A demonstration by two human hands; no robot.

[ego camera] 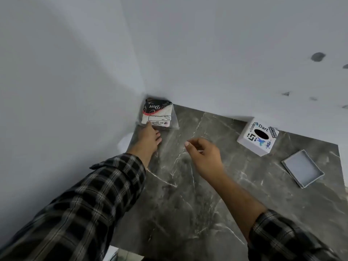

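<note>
A plastic pack of tissues [157,113], black, red and white, leans in the far left corner where the dark marbled table [184,194] meets the white walls. My left hand [149,140] reaches to it, fingers stretched out, the fingertips touching the pack's near edge. My right hand [204,157] hovers over the middle of the table, fingers loosely curled, holding nothing. A white cube-shaped tissue box [257,137] with stickers and a dark oval opening on top stands at the back right.
A shallow white lid or tray [302,171] lies on the table to the right of the cube box. White walls close off the table at the back and left. A few dark marks dot the right wall [318,56].
</note>
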